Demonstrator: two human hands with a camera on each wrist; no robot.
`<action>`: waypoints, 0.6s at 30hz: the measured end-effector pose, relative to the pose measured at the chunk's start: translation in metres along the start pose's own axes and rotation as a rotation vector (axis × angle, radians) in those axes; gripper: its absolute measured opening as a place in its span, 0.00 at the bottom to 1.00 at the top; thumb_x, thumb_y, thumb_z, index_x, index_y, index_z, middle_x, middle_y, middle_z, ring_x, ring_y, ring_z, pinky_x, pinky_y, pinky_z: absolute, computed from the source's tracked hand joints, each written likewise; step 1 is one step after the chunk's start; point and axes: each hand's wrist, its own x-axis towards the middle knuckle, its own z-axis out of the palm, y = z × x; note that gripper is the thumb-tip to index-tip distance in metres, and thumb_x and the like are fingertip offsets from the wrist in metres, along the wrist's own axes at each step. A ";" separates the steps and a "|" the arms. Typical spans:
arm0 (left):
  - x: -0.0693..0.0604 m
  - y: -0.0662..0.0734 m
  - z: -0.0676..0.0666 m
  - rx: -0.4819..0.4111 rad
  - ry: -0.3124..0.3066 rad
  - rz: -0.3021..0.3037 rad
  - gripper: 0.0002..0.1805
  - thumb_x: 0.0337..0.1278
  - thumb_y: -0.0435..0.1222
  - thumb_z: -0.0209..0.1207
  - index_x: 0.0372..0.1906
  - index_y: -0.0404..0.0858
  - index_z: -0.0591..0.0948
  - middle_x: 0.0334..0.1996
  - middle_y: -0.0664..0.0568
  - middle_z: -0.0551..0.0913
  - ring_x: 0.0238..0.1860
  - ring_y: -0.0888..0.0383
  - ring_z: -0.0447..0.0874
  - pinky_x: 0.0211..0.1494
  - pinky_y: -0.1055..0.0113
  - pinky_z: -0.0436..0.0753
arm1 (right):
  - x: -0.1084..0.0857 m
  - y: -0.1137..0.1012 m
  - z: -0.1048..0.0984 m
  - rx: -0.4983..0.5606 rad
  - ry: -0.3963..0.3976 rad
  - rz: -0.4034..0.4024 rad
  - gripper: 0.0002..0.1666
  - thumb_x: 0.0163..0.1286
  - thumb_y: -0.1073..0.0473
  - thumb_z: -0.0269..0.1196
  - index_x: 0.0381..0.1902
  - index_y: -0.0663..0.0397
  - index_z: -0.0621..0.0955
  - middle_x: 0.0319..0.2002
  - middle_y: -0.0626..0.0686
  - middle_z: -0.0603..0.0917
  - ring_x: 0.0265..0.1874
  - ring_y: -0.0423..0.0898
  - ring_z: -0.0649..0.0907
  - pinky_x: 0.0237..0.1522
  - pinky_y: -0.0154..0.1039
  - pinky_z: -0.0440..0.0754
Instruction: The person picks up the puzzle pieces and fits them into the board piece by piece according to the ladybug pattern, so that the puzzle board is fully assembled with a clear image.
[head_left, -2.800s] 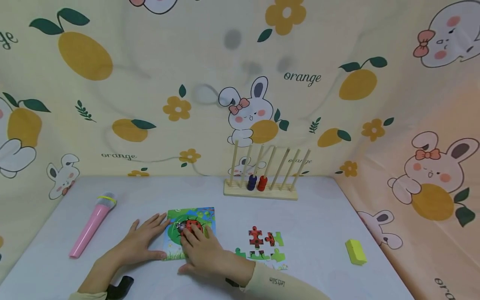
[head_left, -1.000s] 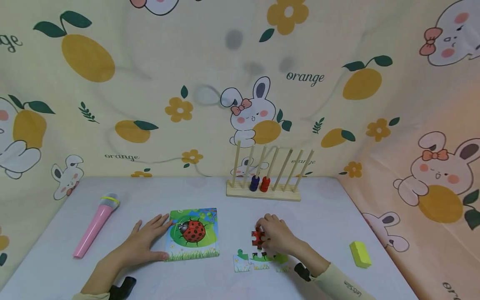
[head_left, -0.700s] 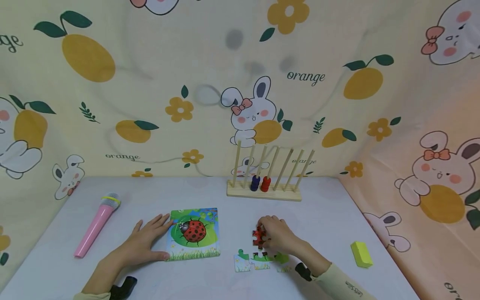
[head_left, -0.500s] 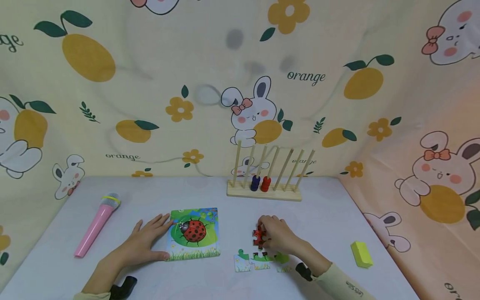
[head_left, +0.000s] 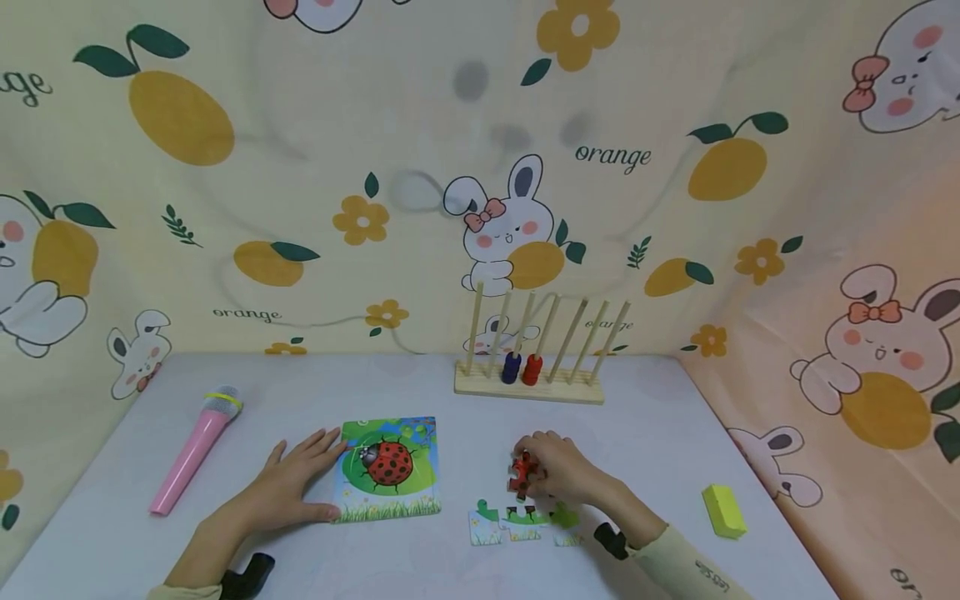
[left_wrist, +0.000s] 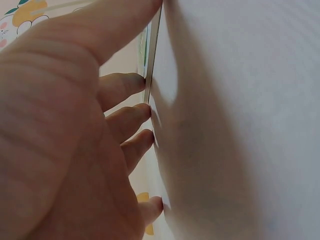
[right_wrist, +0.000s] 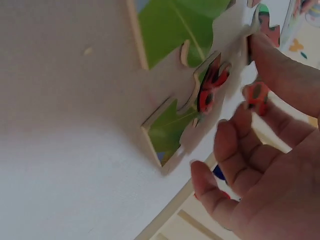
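A square ladybug puzzle board (head_left: 386, 467) lies flat on the white table. My left hand (head_left: 288, 487) rests at its left side, fingers spread, thumb and fingertips touching the edge; the left wrist view shows that contact along the board's thin edge. To the right, my right hand (head_left: 566, 471) pinches a red spotted puzzle piece (head_left: 519, 479) between thumb and fingers, the piece tilted. Part of it is hidden by the fingers. In the right wrist view, a green and red puzzle piece (right_wrist: 172, 125) lies on the table beside the hand. Green puzzle pieces (head_left: 485, 527) lie just below.
A pink toy microphone (head_left: 191, 458) lies at the left. Behind stands a wooden peg rack (head_left: 528, 387) with blue beads (head_left: 511, 368) and red beads (head_left: 532, 370). A yellow-green block (head_left: 724, 511) sits near the right edge. A printed cloth (head_left: 405, 125) hangs behind.
My right hand has left the board and moved right to the loose pieces. It now holds the red piece, which has tilted since half a second ago. My left hand stays put.
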 end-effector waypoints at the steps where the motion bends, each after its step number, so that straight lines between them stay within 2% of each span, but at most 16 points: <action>1: 0.000 0.000 0.000 -0.002 -0.001 -0.001 0.58 0.39 0.68 0.67 0.73 0.38 0.68 0.76 0.38 0.59 0.75 0.33 0.49 0.64 0.21 0.40 | 0.000 0.001 -0.001 0.004 -0.001 -0.007 0.22 0.56 0.64 0.76 0.49 0.56 0.81 0.38 0.48 0.80 0.40 0.47 0.74 0.43 0.50 0.71; 5: 0.000 0.001 -0.001 0.000 0.001 -0.001 0.58 0.39 0.67 0.68 0.73 0.38 0.68 0.76 0.38 0.59 0.75 0.33 0.49 0.64 0.21 0.40 | 0.001 0.006 -0.001 0.026 0.013 -0.050 0.12 0.61 0.62 0.72 0.43 0.54 0.83 0.35 0.45 0.81 0.36 0.44 0.76 0.39 0.47 0.71; 8: 0.000 0.001 -0.001 -0.001 0.008 0.005 0.57 0.39 0.67 0.68 0.73 0.37 0.68 0.76 0.38 0.59 0.75 0.33 0.49 0.64 0.21 0.39 | 0.003 0.007 -0.001 0.038 0.033 -0.081 0.05 0.65 0.60 0.69 0.36 0.52 0.83 0.29 0.42 0.78 0.31 0.40 0.73 0.34 0.41 0.68; 13: -0.002 0.001 -0.001 0.001 0.023 0.025 0.57 0.40 0.67 0.68 0.73 0.37 0.68 0.75 0.37 0.59 0.75 0.32 0.50 0.64 0.20 0.40 | 0.007 0.005 0.001 0.099 0.054 -0.103 0.10 0.69 0.62 0.66 0.28 0.51 0.78 0.23 0.41 0.72 0.24 0.35 0.68 0.28 0.33 0.65; 18: -0.002 0.001 -0.001 -0.012 0.014 0.025 0.57 0.40 0.67 0.68 0.73 0.36 0.68 0.76 0.37 0.59 0.75 0.32 0.49 0.64 0.20 0.40 | 0.009 0.000 0.000 0.214 0.014 -0.064 0.06 0.70 0.65 0.64 0.32 0.56 0.79 0.24 0.44 0.77 0.21 0.34 0.71 0.22 0.30 0.71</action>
